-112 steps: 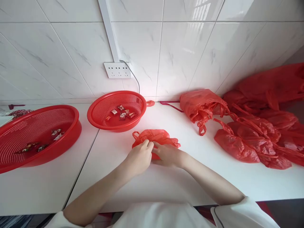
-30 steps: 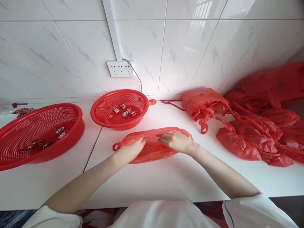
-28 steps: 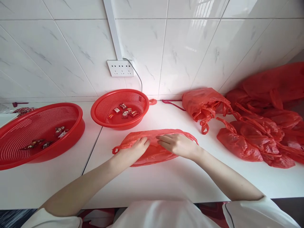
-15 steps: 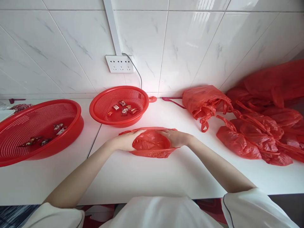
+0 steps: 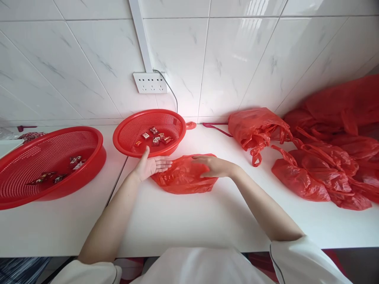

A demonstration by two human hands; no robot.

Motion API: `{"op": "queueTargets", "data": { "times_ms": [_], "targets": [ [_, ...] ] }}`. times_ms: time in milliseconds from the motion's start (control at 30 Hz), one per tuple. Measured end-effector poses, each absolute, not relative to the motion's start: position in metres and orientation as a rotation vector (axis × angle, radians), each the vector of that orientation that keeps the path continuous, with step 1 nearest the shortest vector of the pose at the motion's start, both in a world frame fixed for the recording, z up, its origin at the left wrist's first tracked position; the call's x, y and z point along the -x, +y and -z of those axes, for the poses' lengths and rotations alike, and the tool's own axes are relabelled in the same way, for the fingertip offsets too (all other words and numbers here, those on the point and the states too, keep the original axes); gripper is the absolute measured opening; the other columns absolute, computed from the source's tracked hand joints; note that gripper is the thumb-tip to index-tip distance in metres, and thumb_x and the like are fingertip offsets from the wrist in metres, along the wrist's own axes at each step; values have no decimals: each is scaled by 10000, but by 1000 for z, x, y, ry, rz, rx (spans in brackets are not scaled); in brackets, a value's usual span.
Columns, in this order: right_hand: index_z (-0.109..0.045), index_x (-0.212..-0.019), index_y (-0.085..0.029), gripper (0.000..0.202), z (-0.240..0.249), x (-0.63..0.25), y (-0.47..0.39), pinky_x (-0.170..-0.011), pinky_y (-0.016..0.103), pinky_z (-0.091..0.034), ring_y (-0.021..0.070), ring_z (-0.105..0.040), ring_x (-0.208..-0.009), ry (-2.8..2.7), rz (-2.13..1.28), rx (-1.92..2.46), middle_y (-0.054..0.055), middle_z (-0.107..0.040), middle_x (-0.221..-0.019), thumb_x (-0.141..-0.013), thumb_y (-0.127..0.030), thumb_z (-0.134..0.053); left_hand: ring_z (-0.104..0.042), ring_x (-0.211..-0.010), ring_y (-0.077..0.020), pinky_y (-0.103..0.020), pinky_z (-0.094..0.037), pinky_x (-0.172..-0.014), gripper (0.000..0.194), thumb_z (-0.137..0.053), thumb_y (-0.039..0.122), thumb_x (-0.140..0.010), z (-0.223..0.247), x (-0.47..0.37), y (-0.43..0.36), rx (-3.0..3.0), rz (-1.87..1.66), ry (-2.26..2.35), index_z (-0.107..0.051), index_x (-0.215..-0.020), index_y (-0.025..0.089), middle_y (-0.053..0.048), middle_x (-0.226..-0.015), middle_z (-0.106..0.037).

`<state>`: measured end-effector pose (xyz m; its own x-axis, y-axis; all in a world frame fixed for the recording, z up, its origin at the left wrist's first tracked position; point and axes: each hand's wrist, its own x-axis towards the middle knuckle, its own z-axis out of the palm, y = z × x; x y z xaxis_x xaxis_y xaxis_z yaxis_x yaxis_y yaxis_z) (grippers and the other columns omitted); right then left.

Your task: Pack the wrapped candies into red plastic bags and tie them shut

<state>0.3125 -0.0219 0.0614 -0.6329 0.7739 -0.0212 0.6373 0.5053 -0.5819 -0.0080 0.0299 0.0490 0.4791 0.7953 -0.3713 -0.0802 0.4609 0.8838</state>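
Observation:
A crumpled red plastic bag [image 5: 185, 177] lies on the white counter [image 5: 192, 221] in front of me. My left hand [image 5: 151, 165] is turned palm up with fingers apart, its fingertips at the bag's left edge, just below the small red basket [image 5: 124, 140]. My right hand [image 5: 214, 166] rests flat on the bag's upper right part, fingers stretched out. Neither hand grips the bag. Several wrapped candies [image 5: 155, 138] lie inside the small basket.
A larger red basket [image 5: 94, 157] with a few candies stands at the left. A heap of red plastic bags [image 5: 319, 157] fills the right side of the counter. A wall socket [image 5: 150, 82] with a cable sits on the tiled wall.
The bag was spread wide, then gathered between both hands. Now my left hand has let go and turned palm up, and my right hand lies flat on the bag.

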Motion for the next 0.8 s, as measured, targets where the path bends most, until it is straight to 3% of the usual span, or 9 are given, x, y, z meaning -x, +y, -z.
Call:
{"op": "queueTargets", "data": {
  "times_ms": [100, 200, 333, 400, 500, 567, 700, 800],
  "targets": [
    [-523, -1342, -262, 474, -97, -299, -28, -1003, 386, -463, 233, -565, -1198, -2408, -726, 1066, 42, -579, -1344, -875, -329, -570, -706, -790, -264, -313, -582, -624, 765, -472, 750, -748, -57, 4, 29, -670, -689, 1085, -679, -976, 50, -234, -924, -709],
    [-574, -1273, -262, 381, -124, -289, -34, -949, 368, -488, 213, -625, -1092, -2356, -677, 1025, 29, -647, -1246, -895, -303, -546, -685, -639, -186, -222, -558, -511, 584, -565, 623, -775, -60, 1, 24, -525, -817, 1181, -669, -898, 62, -149, -743, -696],
    [-596, -1232, -251, 334, -137, -283, -37, -918, 354, -500, 205, -642, -1055, -2291, -584, 1057, 26, -673, -1193, -905, -282, -533, -703, -794, -189, -230, -586, -646, 212, -652, 252, -746, -50, 2, 19, -566, -1039, 1085, -647, -892, 98, -117, -858, -710],
    [-599, -1224, -249, 323, -136, -281, -36, -912, 356, -503, 204, -649, -1040, -2276, -552, 1064, 27, -678, -1182, -910, -277, -526, -693, -831, -166, -246, -584, -723, 134, -633, 133, -699, -40, 1, 16, -606, -1168, 1058, -625, -833, 129, -71, -887, -708],
    [-603, -1213, -251, 310, -129, -280, -32, -904, 357, -507, 205, -649, -1030, -2280, -550, 1051, 26, -684, -1163, -914, -275, -524, -673, -800, -132, -241, -571, -751, 85, -635, 111, -666, -30, -4, 10, -638, -1262, 1068, -584, -725, 144, -20, -833, -691],
    [-605, -1209, -252, 307, -123, -280, -29, -904, 361, -507, 210, -646, -1032, -2293, -547, 1062, 27, -685, -1156, -914, -277, -525, -673, -838, -158, -272, -568, -776, 84, -649, 139, -661, -28, -9, 4, -669, -1259, 1047, -592, -723, 138, -33, -852, -691],
    [-597, -1219, -248, 312, -113, -283, -23, -911, 380, -505, 222, -636, -1044, -2291, -502, 1123, 44, -666, -1184, -919, -288, -519, -665, -951, -230, -368, -558, -826, 217, -647, 182, -654, -34, -16, -6, -749, -1215, 985, -638, -866, 140, -64, -983, -695],
    [-599, -1205, -239, 294, -106, -282, -19, -909, 375, -504, 218, -624, -1061, -2281, -436, 1159, 63, -642, -1207, -933, -269, -494, -669, -928, -255, -409, -565, -792, 324, -653, 190, -636, -35, -18, -10, -794, -1197, 1027, -637, -957, 151, -62, -984, -696]
  ]
}}
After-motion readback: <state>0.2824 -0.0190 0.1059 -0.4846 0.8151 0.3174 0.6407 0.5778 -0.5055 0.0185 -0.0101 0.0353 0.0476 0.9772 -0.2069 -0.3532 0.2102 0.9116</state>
